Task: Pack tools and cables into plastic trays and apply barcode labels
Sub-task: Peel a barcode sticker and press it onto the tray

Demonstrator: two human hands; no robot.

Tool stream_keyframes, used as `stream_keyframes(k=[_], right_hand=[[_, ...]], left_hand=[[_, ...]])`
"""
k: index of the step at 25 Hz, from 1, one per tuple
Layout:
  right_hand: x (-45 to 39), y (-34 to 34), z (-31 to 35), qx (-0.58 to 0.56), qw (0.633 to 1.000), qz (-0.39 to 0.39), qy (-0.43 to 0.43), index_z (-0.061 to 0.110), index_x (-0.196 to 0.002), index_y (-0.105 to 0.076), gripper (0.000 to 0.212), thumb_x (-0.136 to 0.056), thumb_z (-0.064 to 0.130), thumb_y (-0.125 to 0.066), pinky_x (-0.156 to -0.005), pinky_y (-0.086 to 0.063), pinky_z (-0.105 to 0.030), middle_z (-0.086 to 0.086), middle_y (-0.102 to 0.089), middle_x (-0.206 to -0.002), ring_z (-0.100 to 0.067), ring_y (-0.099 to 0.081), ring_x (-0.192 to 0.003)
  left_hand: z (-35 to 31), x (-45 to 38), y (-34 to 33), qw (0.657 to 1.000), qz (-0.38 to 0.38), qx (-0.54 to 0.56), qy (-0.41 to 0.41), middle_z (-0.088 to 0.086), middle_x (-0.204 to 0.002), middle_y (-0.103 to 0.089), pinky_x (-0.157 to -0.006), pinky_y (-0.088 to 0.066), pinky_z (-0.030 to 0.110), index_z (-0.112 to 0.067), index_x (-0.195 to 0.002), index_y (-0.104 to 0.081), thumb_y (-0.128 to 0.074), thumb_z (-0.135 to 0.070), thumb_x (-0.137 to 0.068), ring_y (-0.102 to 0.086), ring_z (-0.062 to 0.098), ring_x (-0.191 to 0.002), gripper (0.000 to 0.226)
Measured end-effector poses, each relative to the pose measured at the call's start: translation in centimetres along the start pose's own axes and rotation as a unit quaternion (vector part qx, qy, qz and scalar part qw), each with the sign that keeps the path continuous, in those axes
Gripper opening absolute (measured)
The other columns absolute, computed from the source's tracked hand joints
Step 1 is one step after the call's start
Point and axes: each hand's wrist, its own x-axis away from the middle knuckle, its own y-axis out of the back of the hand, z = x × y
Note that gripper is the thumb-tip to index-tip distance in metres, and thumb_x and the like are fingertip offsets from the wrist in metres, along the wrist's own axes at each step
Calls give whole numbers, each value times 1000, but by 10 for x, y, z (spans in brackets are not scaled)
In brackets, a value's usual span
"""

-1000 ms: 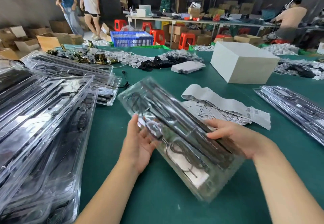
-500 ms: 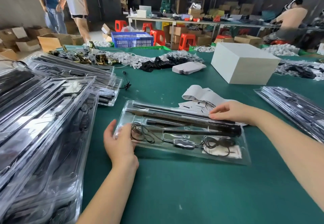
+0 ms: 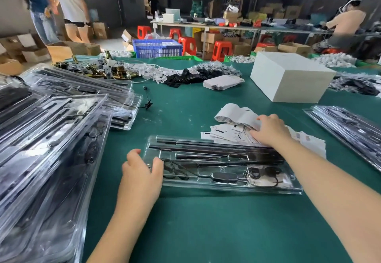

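A clear plastic tray [image 3: 222, 183] lies flat on the green table in front of me, holding long black tools and coiled black cables. My left hand [image 3: 140, 170] rests on the tray's left end, fingers loosely bent over its edge. My right hand [image 3: 270, 130] lies beyond the tray on a loose pile of white barcode labels [image 3: 228, 132], fingers spread flat on the paper. Whether it pinches a label is hidden under the fingers.
Tall stacks of packed clear trays [image 3: 47, 143] crowd the left side. More packed trays [image 3: 348, 126] lie at the right edge. A white box [image 3: 288, 77] stands behind the labels, with heaps of tags, black cables [image 3: 185, 77] and brass parts further back.
The tray, held tilted up in both hands a second ago, now lies flat on the table. My right hand left the tray and moved back onto the label pile.
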Motion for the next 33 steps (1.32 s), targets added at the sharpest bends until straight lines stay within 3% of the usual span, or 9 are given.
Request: stream_keyframes(k=[6,11,14,17,20,22,25,30,33], right_hand=[[-13,-12,12,-13,1000,-19,-12,23,-101,-61,29,-95,42,-40,-65,-44,-30,-6,-65,-100,-30,-59,-88],[-4,14,14,-125,972,-195,-48,14,-93,-62,38,-103,34,-33,-58,-49,-34,-9,-64,-77,-30,-60,-67],[31,36,36,-222,924,-310,21,17,-106,-69,35,-103,36,-39,-48,-38,-25,-7,-68,-73,-26,-56,-57],[92,42,78,-256,891,-352,126,22,-112,-72,25,-99,31,-52,-45,-28,-21,1,-68,-63,-19,-52,-46],[153,25,114,-216,896,-334,199,26,-106,-74,22,-90,29,-59,-55,-46,-27,1,-71,-65,-24,-62,-53],[177,13,129,-243,908,-233,247,25,-111,-72,30,-89,26,-52,-76,-53,-36,-1,-75,-83,-25,-68,-75],[182,4,123,-365,884,-84,281,14,-121,-67,34,-88,10,-56,-98,-45,-37,-5,-69,-117,-24,-62,-110],[171,-9,72,-224,953,-154,137,25,-132,-57,55,-80,33,-74,-112,-27,-48,1,-54,-135,-19,-42,-128],[165,-13,59,-224,957,-152,105,21,-116,-65,35,-81,21,-70,-98,-40,-45,2,-69,-111,-26,-61,-105]], left_hand=[[-6,7,3,960,-3,-279,-27,3,-95,-41,-62,-36,32,-17,-105,-45,-31,-53,-94,-51,28,-85,40],[-7,5,4,930,-63,-354,-71,7,-109,-54,-71,-39,34,-18,-113,-57,-42,-55,-90,-54,29,-99,46],[-14,15,-4,945,-117,-235,-194,8,-113,-60,-94,-40,47,-17,-121,-61,-57,-42,-88,-56,31,-104,42],[-27,37,-23,966,8,-17,-258,-4,-127,-55,-110,-31,35,-20,-134,-53,-47,-51,-91,-49,13,-121,53],[-54,50,-34,900,244,353,-78,-13,-135,-48,-99,-38,13,-27,-150,-18,-58,-61,-81,-51,-10,-115,87],[-66,42,-42,836,254,483,58,-9,-119,-64,-93,-49,25,-19,-137,-39,-67,-62,-72,-63,1,-103,84],[-69,17,-46,799,172,547,181,2,-76,-71,-62,-53,28,-9,-90,-64,-63,-39,-89,-69,14,-69,30],[-62,-17,-32,772,158,582,202,5,-82,-68,-52,-54,32,-17,-97,-59,-52,-13,-93,-67,21,-74,9],[-60,-28,-23,767,173,593,177,2,-90,-71,-61,-56,35,-20,-99,-61,-59,-29,-90,-69,19,-82,13]])
